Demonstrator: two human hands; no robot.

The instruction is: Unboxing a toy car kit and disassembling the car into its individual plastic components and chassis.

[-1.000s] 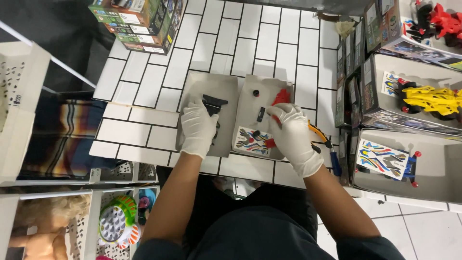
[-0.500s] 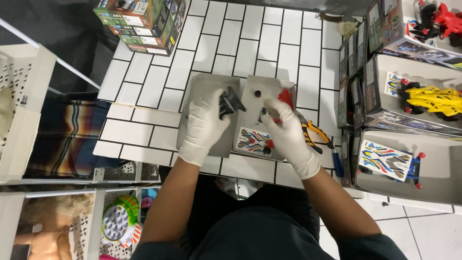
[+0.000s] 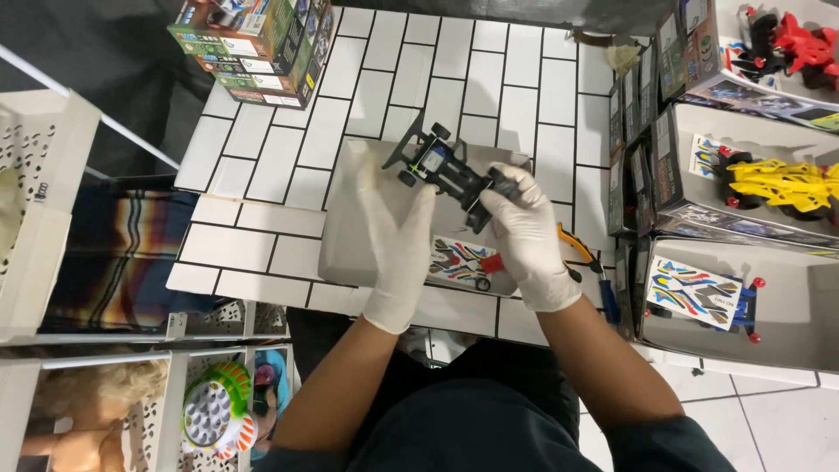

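A black toy car chassis is gripped by the gloved right hand; the left hand, fingers extended and empty, is rested at its seven o'clock on the grey tray.

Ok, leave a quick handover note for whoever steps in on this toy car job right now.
Right hand: gloved, gripping the rear end of the black toy car chassis, held up over the tray.
Left hand: gloved, open, flat over the grey cardboard tray, holding nothing.
On the tray: sticker sheet and a small red part beside it. Orange-handled pliers lie on the tiled table right of the tray.
Done: chassis is out of the tray, wheels on.
Left: no body shell on the chassis; stickers look unused.
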